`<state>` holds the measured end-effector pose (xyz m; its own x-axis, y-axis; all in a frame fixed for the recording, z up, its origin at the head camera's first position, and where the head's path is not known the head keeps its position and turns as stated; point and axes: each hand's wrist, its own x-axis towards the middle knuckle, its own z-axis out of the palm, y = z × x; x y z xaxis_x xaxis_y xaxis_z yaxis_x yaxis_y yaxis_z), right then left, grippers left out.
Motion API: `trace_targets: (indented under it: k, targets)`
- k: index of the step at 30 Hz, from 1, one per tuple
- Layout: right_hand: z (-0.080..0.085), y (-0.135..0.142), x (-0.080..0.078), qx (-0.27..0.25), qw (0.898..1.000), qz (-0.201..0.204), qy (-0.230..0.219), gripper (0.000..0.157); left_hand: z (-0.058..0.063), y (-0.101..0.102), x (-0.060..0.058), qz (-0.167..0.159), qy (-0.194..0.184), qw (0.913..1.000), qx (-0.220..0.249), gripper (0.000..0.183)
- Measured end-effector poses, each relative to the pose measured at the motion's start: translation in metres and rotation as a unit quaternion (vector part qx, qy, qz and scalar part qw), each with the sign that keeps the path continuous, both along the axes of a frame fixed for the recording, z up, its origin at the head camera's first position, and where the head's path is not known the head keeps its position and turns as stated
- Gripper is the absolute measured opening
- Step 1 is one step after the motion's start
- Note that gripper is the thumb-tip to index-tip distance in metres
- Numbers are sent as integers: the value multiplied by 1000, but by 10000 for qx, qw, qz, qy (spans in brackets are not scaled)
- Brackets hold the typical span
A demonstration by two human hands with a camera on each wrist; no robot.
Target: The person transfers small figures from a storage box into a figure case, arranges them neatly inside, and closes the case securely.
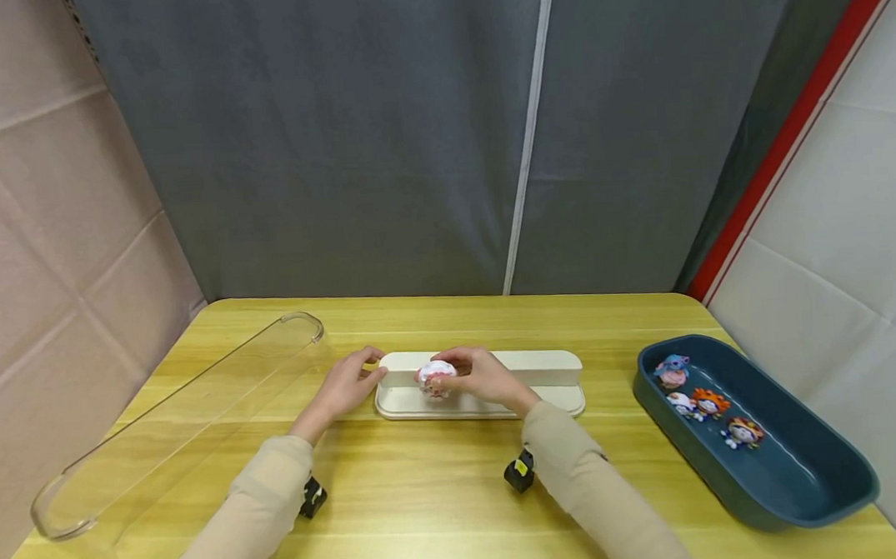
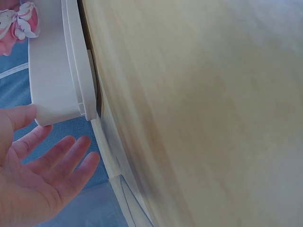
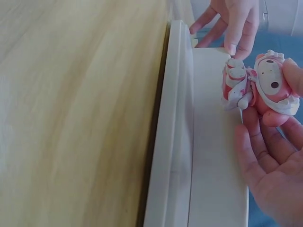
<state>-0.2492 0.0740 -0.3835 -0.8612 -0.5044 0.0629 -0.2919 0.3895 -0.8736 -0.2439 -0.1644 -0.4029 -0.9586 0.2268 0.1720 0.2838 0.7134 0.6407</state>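
A white two-tier display base (image 1: 540, 398) lies lengthwise on the table. My right hand (image 1: 485, 375) pinches a pink-and-white figurine (image 3: 271, 81) between thumb and fingers, holding it by the head over the left half of the base. In the right wrist view the figurine's feet are by the raised step (image 3: 215, 142). My left hand (image 1: 347, 379) is at the base's left end. Its thumb and index fingertip touch the end corner in the left wrist view, while the other fingers (image 2: 75, 172) extend loosely below.
A long clear plastic cover (image 1: 191, 420) lies slantwise on the left of the wooden table (image 1: 420, 497). At the right stands a dark blue tray (image 1: 801, 456) with several small figurines (image 1: 742, 433) in it. A grey curtain (image 1: 337, 151) hangs behind the table.
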Motion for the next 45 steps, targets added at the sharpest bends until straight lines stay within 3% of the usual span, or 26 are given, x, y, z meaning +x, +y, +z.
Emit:
trace_targets:
  k: [21,29,45]
  targets:
    - [-8,-23,6,272,9982,197,495,35,3,1,3,-14,-63,10000,22,26]
    - [-13,-29,12,150,9969,-39,772,36,3,0,4,-78,-57,9999,50,26]
    - [-20,-36,19,574,9875,-390,1412,35,1,0,3,-77,-30,9999,97,26]
